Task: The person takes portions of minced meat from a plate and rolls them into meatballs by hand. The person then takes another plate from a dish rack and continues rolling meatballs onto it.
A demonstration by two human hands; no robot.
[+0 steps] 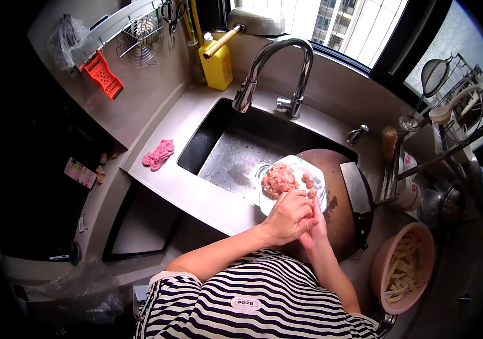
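Left fingers [301, 207] curled against right hand [314, 228]; mince [279, 180] near

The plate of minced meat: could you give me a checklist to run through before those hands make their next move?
1. Meat within reach: ok, the minced meat mound sits beside the hands.
2. Small meatballs apart from the mound: ok.
3. Plate fully supported: cannot tell, its underside is hidden.
4. Cleaver clear of fingers: ok, it lies on the chopping board.
5. Anything between left hand and right hand: cannot tell.
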